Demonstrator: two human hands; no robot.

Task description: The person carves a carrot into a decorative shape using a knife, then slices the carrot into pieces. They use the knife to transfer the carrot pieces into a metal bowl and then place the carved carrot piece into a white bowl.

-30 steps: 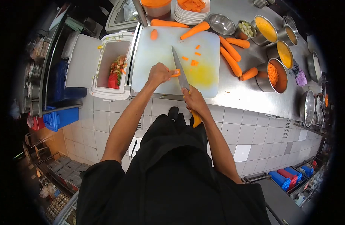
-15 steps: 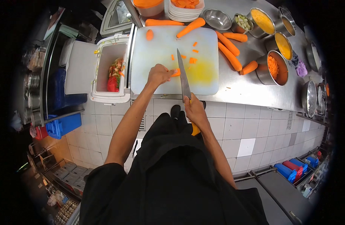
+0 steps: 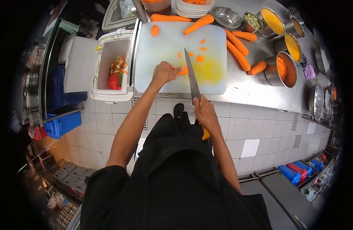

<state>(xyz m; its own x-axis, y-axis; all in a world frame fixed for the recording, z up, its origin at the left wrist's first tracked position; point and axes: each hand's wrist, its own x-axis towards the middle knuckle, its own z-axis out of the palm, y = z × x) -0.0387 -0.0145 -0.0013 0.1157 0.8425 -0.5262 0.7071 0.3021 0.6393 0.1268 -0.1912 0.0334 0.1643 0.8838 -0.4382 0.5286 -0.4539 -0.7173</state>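
My left hand (image 3: 165,73) is closed, pinching a short carrot piece (image 3: 182,71) down on the white cutting board (image 3: 153,50). In my right hand (image 3: 205,114) is a large kitchen knife (image 3: 192,78) with a yellow handle, gripped near the blade. The blade points away from me across the board, just right of the carrot piece. Several small cut carrot bits (image 3: 199,58) lie beyond the blade and around it. A whole carrot (image 3: 199,24) rests on the board's far edge, and a carrot stub (image 3: 155,30) sits at the far left.
More carrots (image 3: 237,55) lie right of the board on the steel counter (image 3: 253,86). A metal pot (image 3: 274,78) holds shredded carrot; other metal containers and a bowl (image 3: 226,17) stand behind. Left of the board is an open white bin (image 3: 111,96) with scraps inside. Tiled floor (image 3: 241,126) lies below.
The view has shifted slightly. My right hand and the knife handle have moved a little to the right. My left hand still pinches the carrot piece on the board.
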